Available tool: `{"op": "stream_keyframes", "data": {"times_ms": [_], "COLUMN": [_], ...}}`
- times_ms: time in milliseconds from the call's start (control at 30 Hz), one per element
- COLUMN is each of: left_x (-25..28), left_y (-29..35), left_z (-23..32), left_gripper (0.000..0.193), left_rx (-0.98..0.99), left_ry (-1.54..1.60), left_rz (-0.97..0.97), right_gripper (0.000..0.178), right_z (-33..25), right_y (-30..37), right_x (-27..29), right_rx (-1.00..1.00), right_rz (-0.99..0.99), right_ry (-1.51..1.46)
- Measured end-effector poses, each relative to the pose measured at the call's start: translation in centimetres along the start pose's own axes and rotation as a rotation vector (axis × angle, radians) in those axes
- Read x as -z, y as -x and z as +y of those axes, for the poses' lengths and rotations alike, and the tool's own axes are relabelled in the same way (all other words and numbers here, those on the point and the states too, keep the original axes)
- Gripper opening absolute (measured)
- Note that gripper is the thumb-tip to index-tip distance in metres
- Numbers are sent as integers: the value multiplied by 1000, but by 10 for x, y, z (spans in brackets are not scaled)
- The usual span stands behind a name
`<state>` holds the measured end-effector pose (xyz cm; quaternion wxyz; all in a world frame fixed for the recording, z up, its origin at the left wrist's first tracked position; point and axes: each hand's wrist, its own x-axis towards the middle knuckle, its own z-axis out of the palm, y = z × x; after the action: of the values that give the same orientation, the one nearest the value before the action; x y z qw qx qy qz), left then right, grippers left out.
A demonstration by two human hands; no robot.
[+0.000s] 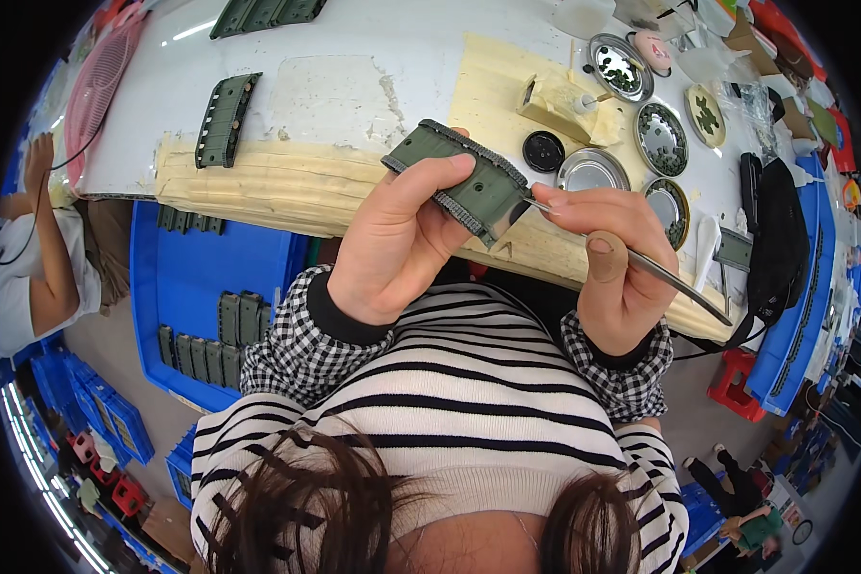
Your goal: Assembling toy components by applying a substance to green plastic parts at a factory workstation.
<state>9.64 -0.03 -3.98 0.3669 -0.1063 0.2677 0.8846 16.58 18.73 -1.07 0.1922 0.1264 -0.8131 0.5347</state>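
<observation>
In front of my chest, my left hand is closed round a dark green model tank hull with toothed tracks along both long sides. The thumb lies across its surface, and the fingers behind it are mostly hidden. My right hand grips slim metal tweezers between thumb and fingers. Their tip meets the right end of the hull, near a brownish patch; whether it pinches anything is too small to tell. A similar green hull lies on the table to the left.
On the right of the white table stand metal dishes of small green parts, a black round lid and a paper-covered block. A blue crate of green hulls sits below left. Another person is far left.
</observation>
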Motion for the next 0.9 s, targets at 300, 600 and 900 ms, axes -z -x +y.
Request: {"op": "stream_keyframes", "data": {"times_ms": [300,600,900], "left_x": [-3,-4,-7], "left_y": [1,1,0], "left_z": [-4,-4,-2], "left_gripper": [31,33,34], "left_rx": [-15,-17,-2], "left_ry": [51,9,46], "left_rz": [-3,2,-58], "right_gripper": [13,14,25], "right_z": [0,0,-11], "right_y": [5,4,2], "right_x": [-4,-2,4], "right_rx": [24,120,142], "right_rz": [39,0,-59], "right_ry": [17,128,126]}}
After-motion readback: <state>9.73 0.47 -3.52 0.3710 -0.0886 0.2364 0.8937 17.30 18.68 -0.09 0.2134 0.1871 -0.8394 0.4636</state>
